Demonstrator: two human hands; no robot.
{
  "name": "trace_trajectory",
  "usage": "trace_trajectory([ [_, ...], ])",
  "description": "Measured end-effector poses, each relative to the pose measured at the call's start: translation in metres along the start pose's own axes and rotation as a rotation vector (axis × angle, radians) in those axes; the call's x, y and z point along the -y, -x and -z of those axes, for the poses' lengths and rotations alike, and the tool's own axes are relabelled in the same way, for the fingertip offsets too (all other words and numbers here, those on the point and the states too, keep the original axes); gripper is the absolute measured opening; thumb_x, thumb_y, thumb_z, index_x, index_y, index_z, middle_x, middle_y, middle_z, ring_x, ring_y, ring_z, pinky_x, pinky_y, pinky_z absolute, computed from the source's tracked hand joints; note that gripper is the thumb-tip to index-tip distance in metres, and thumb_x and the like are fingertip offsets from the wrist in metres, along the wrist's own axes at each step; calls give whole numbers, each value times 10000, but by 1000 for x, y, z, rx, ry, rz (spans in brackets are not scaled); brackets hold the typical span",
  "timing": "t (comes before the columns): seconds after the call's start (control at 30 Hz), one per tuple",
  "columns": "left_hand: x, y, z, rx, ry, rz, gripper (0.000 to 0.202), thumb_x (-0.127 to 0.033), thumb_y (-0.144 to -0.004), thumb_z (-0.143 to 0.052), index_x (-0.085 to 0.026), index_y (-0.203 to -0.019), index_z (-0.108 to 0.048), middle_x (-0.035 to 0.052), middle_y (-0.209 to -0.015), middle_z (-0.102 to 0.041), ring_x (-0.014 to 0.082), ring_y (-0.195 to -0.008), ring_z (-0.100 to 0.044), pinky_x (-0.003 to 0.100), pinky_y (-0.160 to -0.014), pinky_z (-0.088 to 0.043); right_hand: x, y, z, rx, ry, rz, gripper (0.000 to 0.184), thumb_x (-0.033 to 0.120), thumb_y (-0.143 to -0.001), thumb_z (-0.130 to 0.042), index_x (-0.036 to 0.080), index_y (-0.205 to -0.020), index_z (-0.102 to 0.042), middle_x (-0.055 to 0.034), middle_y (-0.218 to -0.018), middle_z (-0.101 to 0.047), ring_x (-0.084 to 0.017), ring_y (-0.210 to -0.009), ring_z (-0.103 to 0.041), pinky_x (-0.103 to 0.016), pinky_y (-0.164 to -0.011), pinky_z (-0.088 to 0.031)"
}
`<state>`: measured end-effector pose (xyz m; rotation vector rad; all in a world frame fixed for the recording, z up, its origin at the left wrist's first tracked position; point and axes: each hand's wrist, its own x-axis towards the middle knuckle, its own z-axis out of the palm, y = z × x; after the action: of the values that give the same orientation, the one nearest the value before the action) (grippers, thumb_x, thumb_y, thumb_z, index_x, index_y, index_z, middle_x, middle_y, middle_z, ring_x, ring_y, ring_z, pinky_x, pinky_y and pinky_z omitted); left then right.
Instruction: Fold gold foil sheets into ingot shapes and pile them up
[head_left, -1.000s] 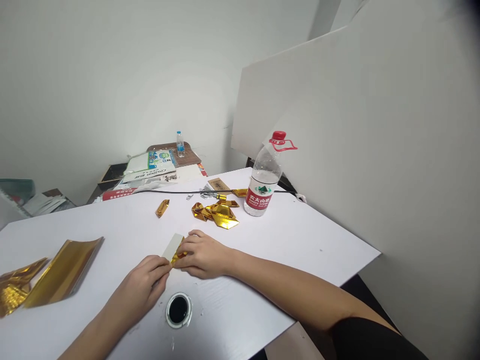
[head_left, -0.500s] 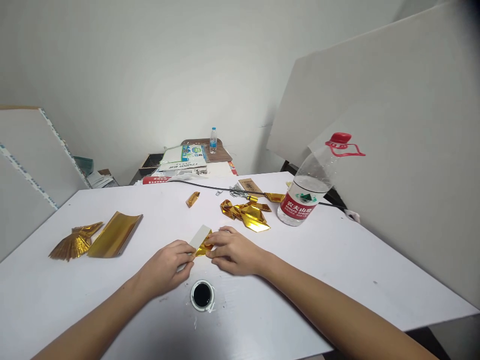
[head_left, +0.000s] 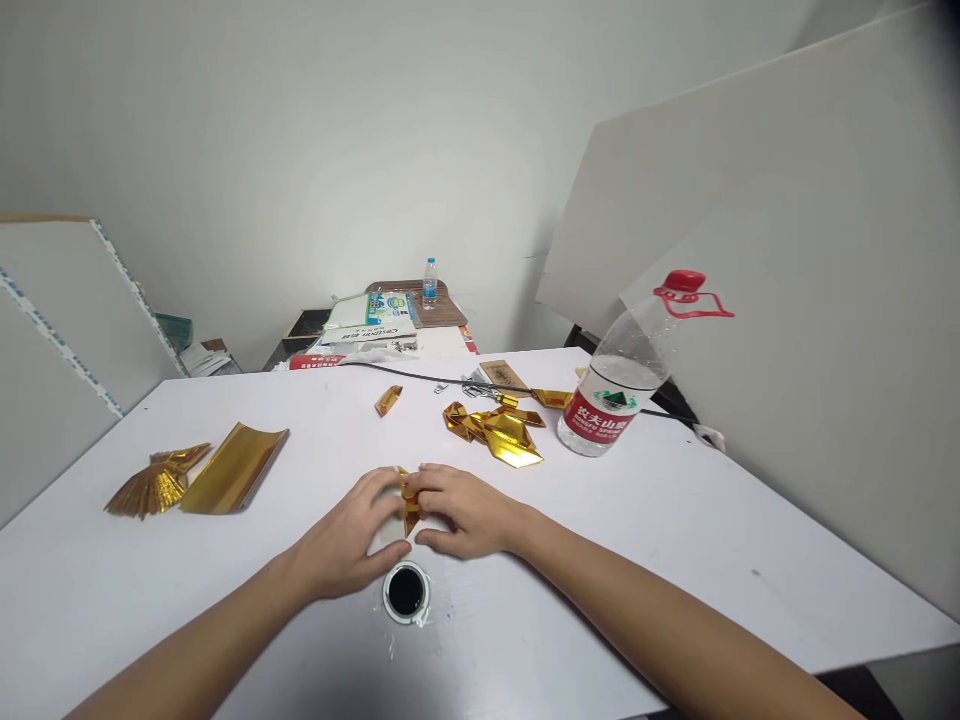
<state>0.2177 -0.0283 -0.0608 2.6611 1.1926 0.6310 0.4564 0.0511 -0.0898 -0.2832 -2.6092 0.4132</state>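
A small sheet of gold foil paper (head_left: 411,512), its pale back showing at the left, lies partly folded on the white table between my hands. My left hand (head_left: 358,530) arches over its left side, fingertips at the far end and thumb at the near end. From the right, my right hand (head_left: 466,508) holds the folded gold part with bent fingers, its thumb resting near the lower tip. My fingers hide much of the paper. Just below my left thumb sits a small round dish of dark liquid (head_left: 406,592).
At left lie a stack of gold sheets (head_left: 236,468) and a fanned gold bundle (head_left: 150,488). Folded gold pieces (head_left: 504,435) and one small piece (head_left: 388,400) lie beyond my hands. A large water bottle (head_left: 609,405) stands right; a black cable (head_left: 420,374) crosses behind.
The foil paper has turned from a slant to nearly straight away from me. My left hand has opened wider and reached over it; my right hand stays at its right side.
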Motion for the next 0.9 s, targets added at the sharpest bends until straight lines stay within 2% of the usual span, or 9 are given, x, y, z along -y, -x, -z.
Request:
trace_trajectory([
  [0.1,7,-1,-3,-27,-4,59,379,-276,-909,-704,-198,-1263,-594,131,-1442,-590,275,-1409,-543,451,-1149,-553,2,-3,-6,8,25,18,234,396,-926,-723,181,-1000,-669,-60,-1170,-672,-151,-1143,-635,-377,-1183,-448],
  [0.2,13,0,-4,-10,-26,46,425,-282,-931,-669,-210,-1341,-580,111,-1404,-641,259,-1326,-619,420,-1095,-582,3,-4,-9,-8,115,3,321,511,-950,-690,191,-976,-677,-51,-1144,-681,-169,-1165,-627,-444,-1253,-364],
  [0.3,15,0,-4,-48,-124,30,349,-266,-941,-654,-229,-1288,-639,79,-1336,-684,248,-1249,-652,396,-1052,-576,1,-3,-5,-45,248,-26,479,665,-941,-627,189,-929,-688,-77,-1157,-684,-245,-1276,-563,-528,-1242,-326],
  [0.43,14,2,-3,-81,-223,43,113,-264,-957,-625,-221,-1024,-705,47,-1012,-704,207,-924,-656,354,-846,-552,-6,0,1,-49,408,-128,615,771,-920,-570,174,-980,-707,-119,-1255,-659,-318,-1335,-493,-613,-1217,-279],
  [0.5,14,3,-3,-78,-222,49,84,-276,-949,-650,-216,-975,-704,38,-929,-672,197,-863,-630,338,-790,-531,-8,3,2,-51,438,-148,596,746,-941,-563,178,-1040,-716,-121,-1305,-644,-322,-1345,-479,-616,-1204,-276],
  [0.57,14,4,-4,-62,-197,45,90,-275,-944,-672,-212,-999,-705,39,-954,-675,196,-897,-637,330,-795,-535,-7,3,1,-55,431,-123,523,668,-989,-551,185,-1106,-715,-119,-1314,-649,-297,-1325,-491,-571,-1181,-305],
  [0.67,13,7,-4,-33,-161,52,135,-277,-947,-684,-192,-1052,-690,51,-1038,-695,195,-970,-653,321,-831,-551,-3,3,-2,-34,390,-47,410,541,-1041,-530,177,-1096,-710,-102,-1179,-702,-242,-1217,-551,-490,-1114,-351],
  [0.8,14,9,-2,15,-169,48,122,-274,-943,-712,-192,-1022,-669,34,-994,-694,195,-955,-649,321,-832,-531,2,4,-4,-41,323,-41,490,630,-999,-577,171,-1120,-698,-78,-1066,-725,-223,-1119,-585,-454,-1050,-362],
  [0.9,17,10,-2,42,-264,-34,81,-252,-985,-647,-181,-947,-656,36,-985,-695,203,-959,-644,337,-845,-504,2,6,-3,-53,299,-51,387,531,-1047,-546,182,-1123,-695,-76,-1095,-730,-212,-1159,-584,-442,-1064,-337],
])
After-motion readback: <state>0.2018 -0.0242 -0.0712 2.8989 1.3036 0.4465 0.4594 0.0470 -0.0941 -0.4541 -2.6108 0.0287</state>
